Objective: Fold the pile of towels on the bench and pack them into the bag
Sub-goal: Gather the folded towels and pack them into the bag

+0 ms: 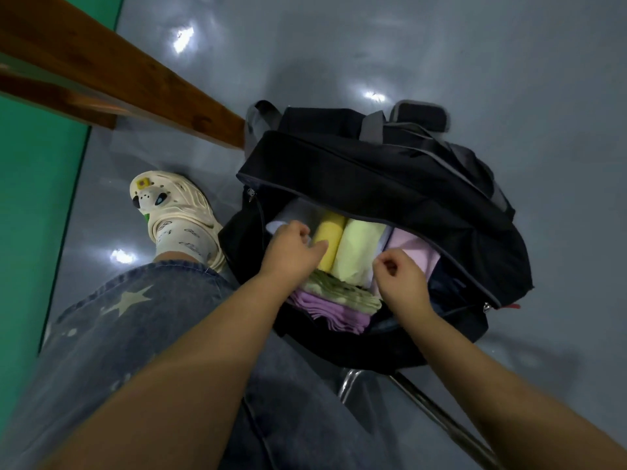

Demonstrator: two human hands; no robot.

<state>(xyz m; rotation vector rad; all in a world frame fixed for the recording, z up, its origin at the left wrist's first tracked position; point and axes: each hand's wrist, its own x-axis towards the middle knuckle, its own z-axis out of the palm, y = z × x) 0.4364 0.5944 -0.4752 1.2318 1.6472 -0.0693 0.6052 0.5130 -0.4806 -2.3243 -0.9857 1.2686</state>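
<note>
While deep in the open bag point(390, 184): left hand point(288, 247) fingers curled onto white towel point(276, 225). Right hand point(397, 274) loosely curled, seemingly empty. Soft, light, probably best gripped along folded edges.

A changing room or gym hall, it seems: glossy grey painted floor point(441, 45) beyond the hands, green floor strip point(30, 205) and brown wooden bench point(112, 79) to their left.

The bag point(390, 184) is matt black woven cloth with grey webbing straps point(369, 125) and a metal zip pull point(486, 307). Inside, the towels point(359, 252) are soft matt cloth, the green one point(342, 295) ribbed and nubbly. The floor point(441, 52) is glossy grey, the bench point(112, 72) smooth varnished wood, the jeans point(112, 327) matt denim, the shoe point(169, 205) smooth moulded plastic
</note>
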